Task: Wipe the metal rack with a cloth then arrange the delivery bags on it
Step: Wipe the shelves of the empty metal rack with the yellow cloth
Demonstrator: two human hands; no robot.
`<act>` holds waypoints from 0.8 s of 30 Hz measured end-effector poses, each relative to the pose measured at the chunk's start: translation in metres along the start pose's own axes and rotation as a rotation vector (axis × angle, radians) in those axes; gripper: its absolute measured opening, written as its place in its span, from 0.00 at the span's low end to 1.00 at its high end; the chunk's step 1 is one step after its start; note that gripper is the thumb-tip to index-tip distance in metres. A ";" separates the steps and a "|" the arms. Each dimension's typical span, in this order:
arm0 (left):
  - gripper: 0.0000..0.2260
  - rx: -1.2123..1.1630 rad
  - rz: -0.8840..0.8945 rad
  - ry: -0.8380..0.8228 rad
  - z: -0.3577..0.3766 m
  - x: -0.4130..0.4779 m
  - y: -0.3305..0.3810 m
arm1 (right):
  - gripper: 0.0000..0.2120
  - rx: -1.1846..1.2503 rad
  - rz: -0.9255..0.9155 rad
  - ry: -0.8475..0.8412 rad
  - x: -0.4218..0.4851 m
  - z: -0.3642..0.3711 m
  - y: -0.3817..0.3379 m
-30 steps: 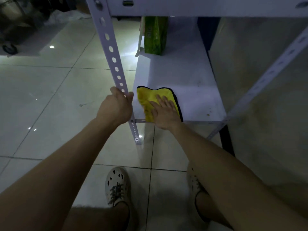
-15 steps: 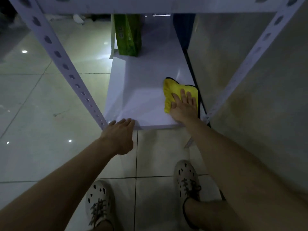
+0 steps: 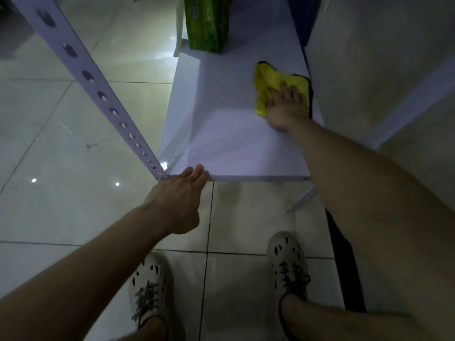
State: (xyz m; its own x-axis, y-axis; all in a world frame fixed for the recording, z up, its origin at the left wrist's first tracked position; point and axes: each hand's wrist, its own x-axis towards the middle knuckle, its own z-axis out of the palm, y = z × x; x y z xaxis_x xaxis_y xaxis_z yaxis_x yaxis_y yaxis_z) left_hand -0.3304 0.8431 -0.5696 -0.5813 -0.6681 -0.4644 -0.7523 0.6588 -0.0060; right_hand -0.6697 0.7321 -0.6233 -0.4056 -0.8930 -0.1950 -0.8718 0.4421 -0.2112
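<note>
Seen from above in dim light, a person leans over the low white shelf (image 3: 234, 143) of a metal rack. The right hand (image 3: 285, 107) lies flat on a yellow cloth (image 3: 266, 77) with a dark edge. Its fingers are stretched out and slightly apart, pressing the cloth down just inside the shelf's right edge, in its back half. The cloth is bunched, and its folds pile up on the side nearer the shelf's middle.

The left hand (image 3: 177, 200) reaches to the shelf's front edge near the front-left corner. Its fingers are straight and close together, the tips touch the edge, and it grips nothing.

A green delivery bag (image 3: 206, 23) stands upright at the back of the shelf, toward the left side and well apart from the cloth; the frame cuts off its top.

A perforated upright (image 3: 98, 89) of the rack rises at a slant from the shelf's front-left corner, just beside the left hand. A second upright (image 3: 406, 107) rises from the front-right corner, partly hidden behind the right forearm.

In front of the shelf, two pale shoes (image 3: 150, 291) with dark laces stand on the glossy tiled floor (image 3: 61, 143). A plain wall (image 3: 381, 57) runs along the shelf's right side
</note>
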 end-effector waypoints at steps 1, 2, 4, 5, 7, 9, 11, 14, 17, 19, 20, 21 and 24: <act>0.46 0.002 -0.005 -0.017 -0.003 0.000 0.000 | 0.28 0.020 -0.008 0.008 -0.023 0.006 -0.001; 0.46 0.004 -0.006 -0.030 -0.006 0.001 0.000 | 0.28 0.040 -0.021 0.013 -0.050 0.012 -0.002; 0.44 0.013 -0.001 -0.037 -0.011 0.003 -0.001 | 0.27 0.053 -0.055 0.051 -0.106 0.029 -0.001; 0.44 0.015 0.001 -0.042 -0.014 0.003 -0.002 | 0.27 0.046 -0.070 0.080 -0.132 0.039 0.000; 0.44 0.021 0.001 -0.060 -0.017 0.005 -0.003 | 0.26 0.028 -0.089 0.118 -0.172 0.052 0.003; 0.45 0.033 0.002 -0.067 -0.019 0.007 -0.002 | 0.26 0.030 -0.098 0.106 -0.188 0.055 0.006; 0.46 0.040 -0.001 -0.063 -0.019 0.007 -0.001 | 0.26 0.043 -0.093 0.081 -0.179 0.052 0.008; 0.47 0.035 0.004 -0.041 -0.015 0.006 -0.002 | 0.26 0.062 -0.073 0.065 -0.129 0.041 0.006; 0.50 0.005 0.010 -0.017 -0.005 0.004 -0.004 | 0.28 0.021 -0.066 0.026 -0.049 0.018 0.006; 0.52 -0.035 0.003 -0.011 0.004 0.001 -0.006 | 0.29 -0.009 -0.047 0.001 0.002 0.003 0.000; 0.52 -0.045 0.006 0.002 0.010 0.001 -0.006 | 0.30 -0.023 -0.019 -0.002 0.021 -0.001 -0.003; 0.52 -0.048 0.015 0.018 0.014 0.001 -0.008 | 0.30 -0.035 0.013 -0.003 0.034 -0.002 -0.008; 0.52 -0.053 0.047 0.026 0.017 -0.001 -0.013 | 0.30 -0.045 -0.030 -0.023 0.031 0.006 -0.053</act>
State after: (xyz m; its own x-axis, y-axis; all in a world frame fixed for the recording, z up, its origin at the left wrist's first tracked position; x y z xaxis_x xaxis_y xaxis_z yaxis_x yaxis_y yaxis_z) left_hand -0.3149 0.8415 -0.5846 -0.6240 -0.6460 -0.4397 -0.7388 0.6710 0.0625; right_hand -0.6348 0.6818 -0.6240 -0.3736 -0.9032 -0.2112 -0.8948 0.4109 -0.1743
